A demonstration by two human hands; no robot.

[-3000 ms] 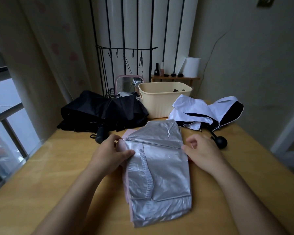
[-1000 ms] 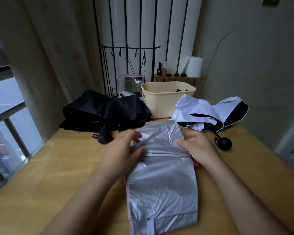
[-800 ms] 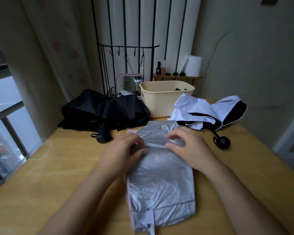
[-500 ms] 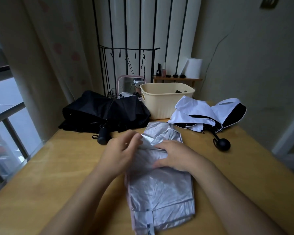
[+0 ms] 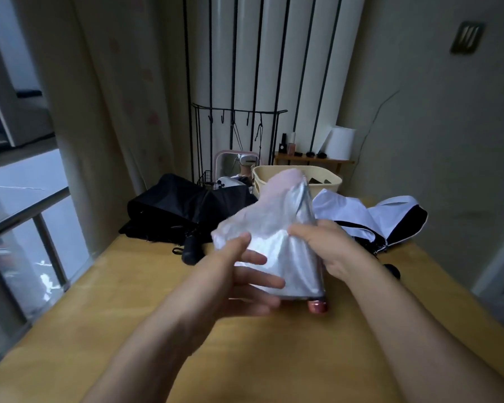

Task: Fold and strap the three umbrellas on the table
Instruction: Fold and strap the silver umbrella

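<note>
A silver umbrella with a pink lining [image 5: 277, 228] is lifted off the wooden table [image 5: 134, 309], tilted with its canopy end up and its pink handle at the bottom. My right hand [image 5: 329, 248] grips its right side. My left hand [image 5: 239, 280] is under its lower left with the fingers spread against the cloth. A black umbrella [image 5: 184, 210] lies loose at the back left, its black handle toward me. A white and black umbrella [image 5: 373, 219] lies loose at the back right.
A cream plastic basket [image 5: 329, 184] stands at the back middle of the table, behind the raised umbrella. A pink-framed mirror [image 5: 230, 167] and a black wire rack [image 5: 236, 123] stand behind it. A window is at the left, a wall at the right.
The silver umbrella lay flat on the table while both hands pressed its folds. Now both hands have raised it off the table and tilted it upright.
</note>
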